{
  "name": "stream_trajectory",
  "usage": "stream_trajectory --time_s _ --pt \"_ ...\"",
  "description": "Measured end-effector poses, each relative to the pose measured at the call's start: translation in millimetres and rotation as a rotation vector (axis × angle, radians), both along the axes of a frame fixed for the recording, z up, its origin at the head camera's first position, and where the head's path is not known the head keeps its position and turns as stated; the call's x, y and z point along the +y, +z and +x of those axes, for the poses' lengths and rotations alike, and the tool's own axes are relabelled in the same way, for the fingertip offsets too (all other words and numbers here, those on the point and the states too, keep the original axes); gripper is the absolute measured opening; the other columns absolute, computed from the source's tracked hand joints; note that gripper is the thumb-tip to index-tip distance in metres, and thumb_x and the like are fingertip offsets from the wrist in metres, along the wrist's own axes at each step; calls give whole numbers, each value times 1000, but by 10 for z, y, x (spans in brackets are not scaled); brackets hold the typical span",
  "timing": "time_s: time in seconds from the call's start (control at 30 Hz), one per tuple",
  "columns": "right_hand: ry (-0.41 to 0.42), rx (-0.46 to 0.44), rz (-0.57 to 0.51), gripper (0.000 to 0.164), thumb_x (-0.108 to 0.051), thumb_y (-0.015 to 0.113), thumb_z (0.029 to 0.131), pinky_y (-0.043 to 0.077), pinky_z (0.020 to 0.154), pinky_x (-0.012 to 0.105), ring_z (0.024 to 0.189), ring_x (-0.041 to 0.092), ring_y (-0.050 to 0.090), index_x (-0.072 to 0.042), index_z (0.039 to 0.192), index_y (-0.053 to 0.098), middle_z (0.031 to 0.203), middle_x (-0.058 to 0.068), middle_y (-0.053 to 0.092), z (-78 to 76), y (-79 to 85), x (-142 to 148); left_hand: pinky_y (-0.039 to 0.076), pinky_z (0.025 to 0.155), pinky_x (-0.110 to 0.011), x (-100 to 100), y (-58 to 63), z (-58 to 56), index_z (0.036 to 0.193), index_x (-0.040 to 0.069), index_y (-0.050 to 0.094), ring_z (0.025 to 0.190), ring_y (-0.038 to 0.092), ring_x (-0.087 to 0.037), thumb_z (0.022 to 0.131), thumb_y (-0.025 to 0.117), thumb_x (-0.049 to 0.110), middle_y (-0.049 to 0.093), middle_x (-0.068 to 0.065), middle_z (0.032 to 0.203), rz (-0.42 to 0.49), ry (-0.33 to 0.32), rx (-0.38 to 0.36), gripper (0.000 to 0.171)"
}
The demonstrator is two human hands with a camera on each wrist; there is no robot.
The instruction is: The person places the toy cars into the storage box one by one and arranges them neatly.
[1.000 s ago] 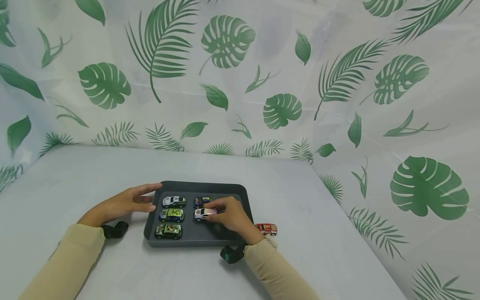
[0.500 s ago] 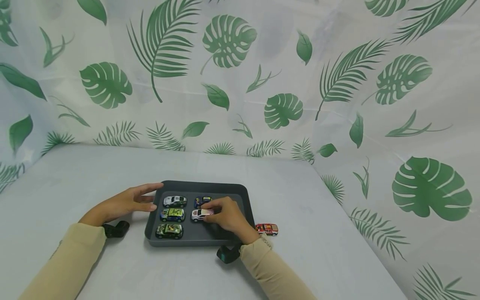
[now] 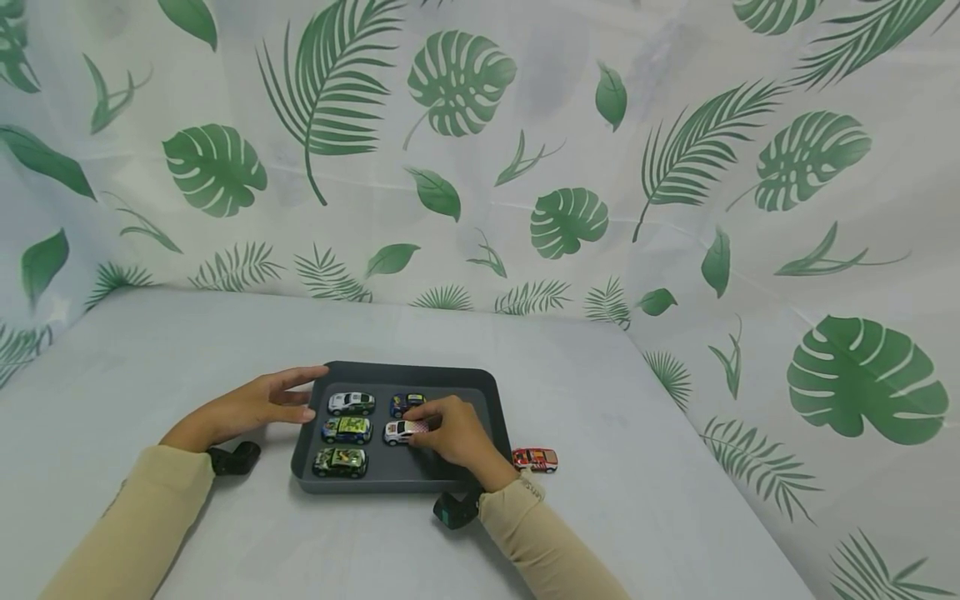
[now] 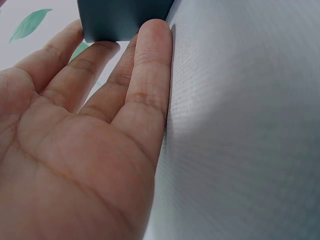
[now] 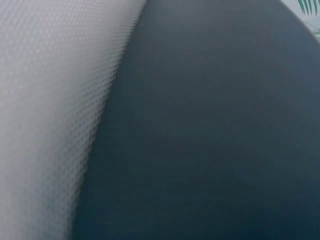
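My right hand (image 3: 459,432) reaches into the dark grey tray (image 3: 390,486) and pinches a small white toy car (image 3: 397,432) with a reddish pattern between thumb and fingers. That car sits low over the tray floor, just in front of a blue toy car (image 3: 403,405). Along the tray's left side stand a white-and-black car (image 3: 351,404), a yellow-green car (image 3: 347,430) and a camouflage car (image 3: 340,462) in a column. Relaxed fingers of my left hand (image 4: 95,135) touch the tray's left wall. In the right wrist view, the tray's outer wall (image 5: 200,125) hides the hand.
A red toy car (image 3: 536,460) rests on the white cloth-covered table (image 3: 615,508), just right of the tray. Behind and to the right hangs a white curtain (image 3: 480,175) printed with green leaves.
My right hand has shifted the white car slightly left and a little toward me, in front of the blue one. My left hand stays at the tray's left side.
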State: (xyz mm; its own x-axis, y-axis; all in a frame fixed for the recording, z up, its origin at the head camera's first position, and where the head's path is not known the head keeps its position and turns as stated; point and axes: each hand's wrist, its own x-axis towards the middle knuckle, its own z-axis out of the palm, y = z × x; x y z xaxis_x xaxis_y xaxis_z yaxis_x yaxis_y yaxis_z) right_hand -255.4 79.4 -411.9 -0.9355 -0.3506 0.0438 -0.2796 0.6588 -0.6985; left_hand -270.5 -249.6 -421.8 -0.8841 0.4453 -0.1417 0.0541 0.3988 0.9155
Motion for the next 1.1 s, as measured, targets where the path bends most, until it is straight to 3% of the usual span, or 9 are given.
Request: stream_trajectory --time_s 0.43,0.6,0.77,1.1 --pt "10 -11 5 30 -6 90 88 60 85 38 105 25 76 -9 117 84 121 11 79 4 39 110 34 117 -75 6 -10 -8 170 3 29 155 29 -60 100 81 27 20 -32 174 -16 3 2 91" --pt "68 -19 -70 29 -7 87 91 61 88 42 106 27 76 -7 120 83 122 11 79 1 58 198 33 118 -75 4 -19 -9 170 2 29 155 27 -61 99 81 26 17 -31 175 0 3 -3 91" --pt "81 -41 -145 28 -6 86 91 61 85 38 105 26 76 -4 119 83 122 12 79 -12 71 264 33 117 -75 -4 -24 -13 170 2 29 154 28 -61 100 81 26 18 -32 175 2 -2 6 91" --pt "58 -189 -305 32 0 82 91 60 92 33 112 27 76 3 122 79 124 15 79 -38 108 381 33 117 -76 -11 -15 -9 170 2 28 155 27 -61 101 80 25 17 -32 175 5 -8 1 90"
